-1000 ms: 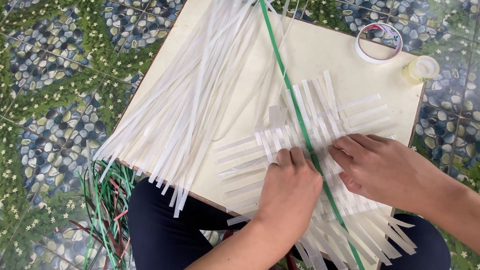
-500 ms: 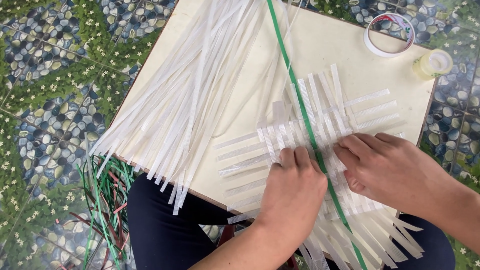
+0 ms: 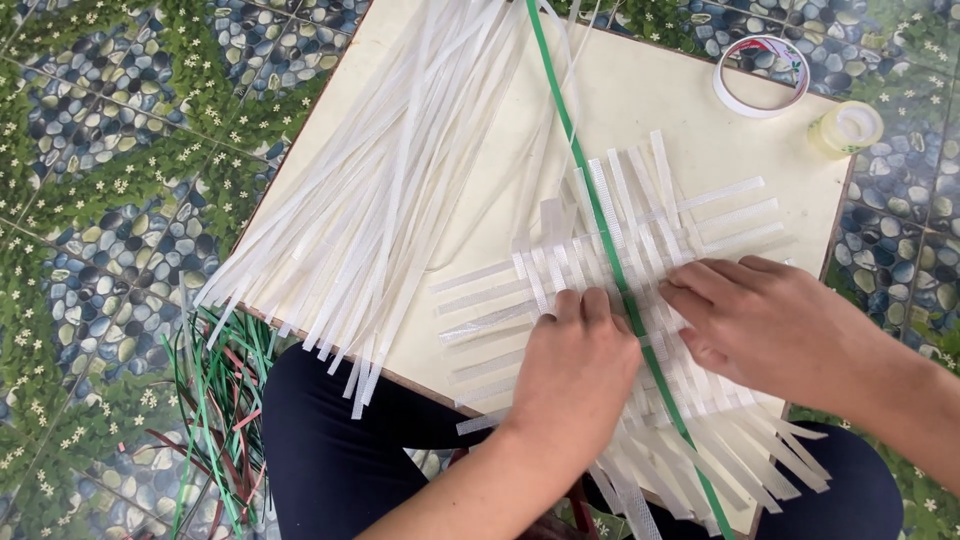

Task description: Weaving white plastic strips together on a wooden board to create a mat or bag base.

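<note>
A woven mat of white plastic strips (image 3: 640, 230) lies on a cream board (image 3: 650, 100) resting on my lap. One long green strip (image 3: 570, 140) runs through the weave from the board's far edge to its near edge. My left hand (image 3: 575, 365) lies flat on the weave just left of the green strip, fingers together. My right hand (image 3: 770, 325) presses on the weave just right of it, fingertips close to the strip. Neither hand visibly grips anything.
A loose bundle of long white strips (image 3: 380, 190) fans across the board's left half. A tape roll (image 3: 760, 75) and a small yellowish glue bottle (image 3: 845, 128) sit at the far right corner. Green and dark red strips (image 3: 220, 400) lie on the pebble-patterned floor at left.
Both hands stay pressed on the weave beside the green strip. Only the view has shifted a little.
</note>
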